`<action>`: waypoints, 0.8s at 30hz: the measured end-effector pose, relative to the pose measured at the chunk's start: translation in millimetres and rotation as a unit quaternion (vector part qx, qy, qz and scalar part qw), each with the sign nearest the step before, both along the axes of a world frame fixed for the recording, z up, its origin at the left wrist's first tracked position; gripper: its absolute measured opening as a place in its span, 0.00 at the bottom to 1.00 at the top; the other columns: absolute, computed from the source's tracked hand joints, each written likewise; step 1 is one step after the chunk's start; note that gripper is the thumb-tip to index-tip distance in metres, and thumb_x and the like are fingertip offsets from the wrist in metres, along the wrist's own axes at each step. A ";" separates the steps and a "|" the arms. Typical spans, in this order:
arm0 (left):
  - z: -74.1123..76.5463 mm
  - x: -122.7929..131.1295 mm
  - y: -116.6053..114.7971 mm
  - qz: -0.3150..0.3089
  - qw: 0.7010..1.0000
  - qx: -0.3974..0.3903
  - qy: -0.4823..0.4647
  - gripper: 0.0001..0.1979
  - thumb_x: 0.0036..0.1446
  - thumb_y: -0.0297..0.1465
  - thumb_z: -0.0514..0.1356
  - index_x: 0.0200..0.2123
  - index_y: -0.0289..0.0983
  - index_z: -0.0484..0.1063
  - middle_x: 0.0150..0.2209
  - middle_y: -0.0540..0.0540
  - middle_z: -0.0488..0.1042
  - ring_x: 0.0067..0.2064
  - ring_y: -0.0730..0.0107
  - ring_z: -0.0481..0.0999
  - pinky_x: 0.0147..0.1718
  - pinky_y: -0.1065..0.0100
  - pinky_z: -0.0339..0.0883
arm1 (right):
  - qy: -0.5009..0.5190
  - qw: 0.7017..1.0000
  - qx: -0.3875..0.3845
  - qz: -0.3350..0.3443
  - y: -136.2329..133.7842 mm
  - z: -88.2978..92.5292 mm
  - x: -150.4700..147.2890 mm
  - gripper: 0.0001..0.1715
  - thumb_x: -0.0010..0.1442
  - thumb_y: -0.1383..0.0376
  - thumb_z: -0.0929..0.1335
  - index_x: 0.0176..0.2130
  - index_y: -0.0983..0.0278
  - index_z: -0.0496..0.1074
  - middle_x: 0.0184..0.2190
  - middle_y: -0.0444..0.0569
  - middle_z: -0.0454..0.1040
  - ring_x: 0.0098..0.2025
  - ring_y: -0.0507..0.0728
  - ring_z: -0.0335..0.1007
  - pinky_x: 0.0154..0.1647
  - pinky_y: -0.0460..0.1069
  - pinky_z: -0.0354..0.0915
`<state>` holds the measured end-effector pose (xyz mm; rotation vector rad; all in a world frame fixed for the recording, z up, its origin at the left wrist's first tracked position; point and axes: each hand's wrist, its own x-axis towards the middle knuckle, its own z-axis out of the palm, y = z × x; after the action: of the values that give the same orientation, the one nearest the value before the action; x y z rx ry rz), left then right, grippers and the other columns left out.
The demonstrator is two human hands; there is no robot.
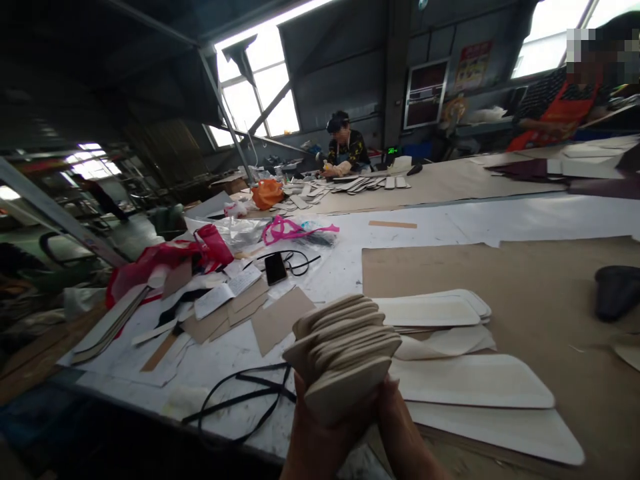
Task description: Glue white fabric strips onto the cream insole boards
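Observation:
A thick stack of beige padded pieces [345, 353] is held up above the front of the table, its layered edges facing away from me. My left hand [320, 427] grips the stack from below on its left side, with most fingers hidden under it. On the right side, my right hand [395, 413] presses against the same stack, thumb near its lower corner. Just right of the stack, long white panels with rounded ends [475, 380] lie on a brown sheet [550, 293]. A black strap [240, 400] loops on the table to the left.
Paper pieces [250, 303], a phone [275, 269] and a pink bag [165, 257] lie at the left of the white table [340, 233]. A dark object [617, 292] is at the right. Two people work beyond the table.

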<state>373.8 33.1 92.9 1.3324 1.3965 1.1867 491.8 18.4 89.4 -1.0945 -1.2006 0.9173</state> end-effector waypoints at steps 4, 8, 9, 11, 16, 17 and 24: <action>-9.6 -3.3 11.1 -0.035 0.997 0.061 0.020 0.27 0.32 0.39 0.69 0.40 0.41 0.70 0.43 0.45 0.76 0.48 0.48 0.72 0.49 0.55 0.68 | -0.110 0.991 0.058 0.053 2.9 2.3 5.2 0.37 0.62 0.45 0.50 0.61 0.63 0.54 0.58 0.57 0.60 0.63 0.61 0.47 0.62 0.60 0.45; -27.7 -4.0 13.7 -0.057 0.993 0.090 0.045 0.15 0.36 0.35 0.68 0.32 0.43 0.74 0.38 0.46 0.77 0.48 0.49 0.73 0.55 0.53 0.60 | -0.203 0.973 0.089 0.057 -1.8 7.0 19.3 0.35 0.63 0.48 0.52 0.61 0.65 0.52 0.58 0.58 0.59 0.62 0.62 0.49 0.60 0.59 0.51; -30.9 -3.7 11.8 -0.048 0.993 0.096 0.049 0.16 0.36 0.34 0.69 0.33 0.44 0.74 0.39 0.46 0.77 0.48 0.50 0.72 0.56 0.52 0.58 | -0.213 0.972 0.097 0.030 -5.1 10.4 23.8 0.34 0.63 0.48 0.51 0.59 0.65 0.56 0.56 0.57 0.62 0.60 0.62 0.53 0.58 0.57 0.54; -35.4 -2.8 6.8 -0.031 0.993 0.104 0.045 0.19 0.34 0.35 0.70 0.34 0.42 0.74 0.41 0.44 0.76 0.50 0.49 0.71 0.56 0.50 0.58 | -0.220 0.970 0.088 -0.060 -13.5 20.3 32.9 0.28 0.64 0.50 0.51 0.48 0.63 0.65 0.43 0.55 0.71 0.49 0.60 0.65 0.48 0.53 0.63; -47.1 -4.3 -1.6 -0.001 0.998 0.067 0.004 0.15 0.32 0.35 0.71 0.28 0.42 0.74 0.35 0.44 0.77 0.50 0.47 0.69 0.50 0.52 0.66 | -0.250 0.941 0.059 -0.221 -37.4 47.8 47.6 0.19 0.66 0.59 0.53 0.26 0.60 0.60 0.20 0.43 0.59 0.23 0.53 0.59 0.27 0.48 0.59; -51.3 -6.1 -1.9 0.008 0.998 0.059 0.002 0.15 0.32 0.35 0.71 0.27 0.43 0.75 0.34 0.45 0.77 0.50 0.46 0.69 0.50 0.51 0.66 | -0.265 0.936 0.077 -0.218 -41.6 51.1 48.9 0.18 0.66 0.60 0.53 0.27 0.61 0.61 0.21 0.43 0.60 0.24 0.53 0.59 0.27 0.48 0.59; -75.3 -20.3 2.5 -0.087 0.988 0.117 0.042 0.22 0.39 0.37 0.69 0.41 0.42 0.74 0.45 0.42 0.75 0.51 0.48 0.68 0.52 0.51 0.63 | -0.332 0.912 0.169 -0.173 -61.2 61.9 51.5 0.07 0.62 0.70 0.56 0.37 0.63 0.61 0.25 0.43 0.60 0.25 0.50 0.60 0.25 0.44 0.61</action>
<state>353.4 35.5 17.5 1.6494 1.1974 1.2145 543.3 -42.8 151.3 -1.3185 -1.5693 0.0325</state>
